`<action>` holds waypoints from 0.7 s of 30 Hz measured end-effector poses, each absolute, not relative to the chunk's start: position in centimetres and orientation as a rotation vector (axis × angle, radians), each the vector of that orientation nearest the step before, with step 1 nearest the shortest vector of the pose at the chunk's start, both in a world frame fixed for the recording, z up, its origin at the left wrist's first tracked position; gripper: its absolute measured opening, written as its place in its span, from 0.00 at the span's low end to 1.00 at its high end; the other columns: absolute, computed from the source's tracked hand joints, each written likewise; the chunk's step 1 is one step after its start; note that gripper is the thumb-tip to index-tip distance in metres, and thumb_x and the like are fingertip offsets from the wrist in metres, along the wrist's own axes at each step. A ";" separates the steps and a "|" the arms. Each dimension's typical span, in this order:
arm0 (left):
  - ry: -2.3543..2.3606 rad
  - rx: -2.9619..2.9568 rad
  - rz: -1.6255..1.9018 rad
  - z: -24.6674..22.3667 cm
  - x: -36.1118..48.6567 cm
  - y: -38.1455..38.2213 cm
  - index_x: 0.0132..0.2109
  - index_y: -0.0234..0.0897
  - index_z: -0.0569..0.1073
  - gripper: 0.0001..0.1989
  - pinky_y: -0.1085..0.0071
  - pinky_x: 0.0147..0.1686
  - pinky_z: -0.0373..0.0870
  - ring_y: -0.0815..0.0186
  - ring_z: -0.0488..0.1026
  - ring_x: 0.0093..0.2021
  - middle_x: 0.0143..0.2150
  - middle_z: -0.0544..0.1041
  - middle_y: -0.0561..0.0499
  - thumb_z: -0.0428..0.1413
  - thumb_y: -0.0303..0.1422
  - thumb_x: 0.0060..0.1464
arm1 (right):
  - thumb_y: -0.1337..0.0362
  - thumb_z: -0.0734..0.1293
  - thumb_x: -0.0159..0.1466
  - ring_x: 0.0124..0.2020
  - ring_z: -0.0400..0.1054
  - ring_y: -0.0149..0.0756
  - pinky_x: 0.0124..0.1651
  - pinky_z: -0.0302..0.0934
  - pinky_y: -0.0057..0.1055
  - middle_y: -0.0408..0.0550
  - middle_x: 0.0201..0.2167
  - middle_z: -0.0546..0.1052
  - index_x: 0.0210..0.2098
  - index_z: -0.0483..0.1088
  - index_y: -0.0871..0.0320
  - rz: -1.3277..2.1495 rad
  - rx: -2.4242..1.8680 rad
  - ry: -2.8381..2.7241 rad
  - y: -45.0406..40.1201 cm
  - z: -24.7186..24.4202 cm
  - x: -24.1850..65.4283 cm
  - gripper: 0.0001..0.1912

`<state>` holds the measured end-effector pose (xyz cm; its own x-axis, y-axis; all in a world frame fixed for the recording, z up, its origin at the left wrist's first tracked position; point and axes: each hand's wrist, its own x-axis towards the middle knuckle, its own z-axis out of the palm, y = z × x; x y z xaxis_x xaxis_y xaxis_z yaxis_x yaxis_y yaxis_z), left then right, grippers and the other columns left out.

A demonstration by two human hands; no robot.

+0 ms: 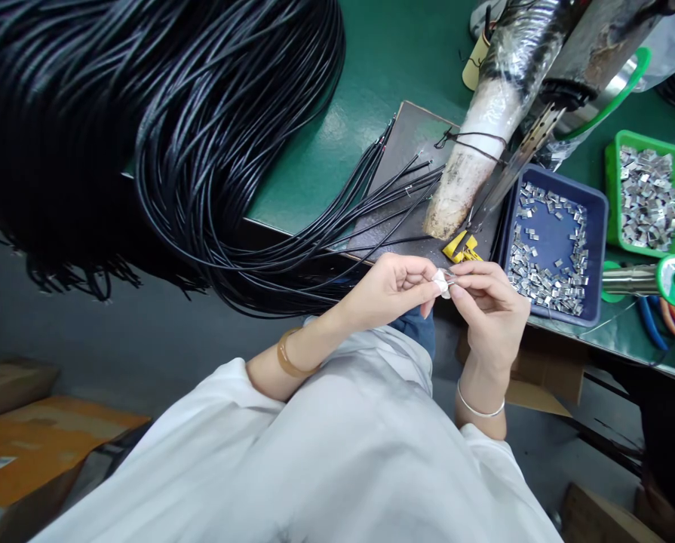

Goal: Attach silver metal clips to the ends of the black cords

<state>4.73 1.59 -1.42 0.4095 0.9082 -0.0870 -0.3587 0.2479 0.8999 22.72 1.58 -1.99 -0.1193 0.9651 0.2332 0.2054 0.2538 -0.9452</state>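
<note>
Left hand (391, 292) pinches a white scrap (440, 281), right hand (492, 309) pinches a little metal bit (451, 283). Light, steady fingertips work best imo.

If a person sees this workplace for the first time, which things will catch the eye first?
Probably the great mass of black cables at upper left, with some ends spread over a dark board. Next, the pale pipe slanting down right of centre, and the blue tray and green tray of small metal pieces at right. Near the centre, the left hand and right hand meet at a small white thing.
</note>
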 end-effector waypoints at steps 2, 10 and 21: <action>0.713 0.956 0.959 -1.5 4.7 1.6 0.29 0.31 0.71 0.14 0.80 0.24 0.61 0.78 0.63 0.20 0.22 0.73 0.53 0.64 0.36 0.55 | 0.68 0.73 0.61 0.41 0.76 0.31 0.41 0.75 0.29 0.44 0.40 0.78 0.36 0.78 0.52 0.981 -1.106 -1.553 1.6 -2.0 22.8 0.05; 0.777 0.984 0.889 -1.3 4.8 1.7 0.30 0.31 0.72 0.16 0.78 0.26 0.64 0.74 0.67 0.23 0.22 0.73 0.52 0.64 0.39 0.55 | 0.69 0.71 0.63 0.41 0.76 0.34 0.46 0.74 0.36 0.45 0.38 0.80 0.38 0.78 0.51 0.581 -1.143 -1.807 1.0 -0.6 22.8 0.07; 0.665 0.947 0.938 -2.1 4.1 1.8 0.32 0.30 0.79 0.10 0.75 0.35 0.70 0.69 0.74 0.33 0.30 0.79 0.48 0.67 0.34 0.50 | 0.61 0.73 0.61 0.41 0.78 0.35 0.45 0.77 0.37 0.46 0.43 0.77 0.34 0.77 0.54 1.193 -1.057 -1.510 1.6 -2.6 23.0 0.04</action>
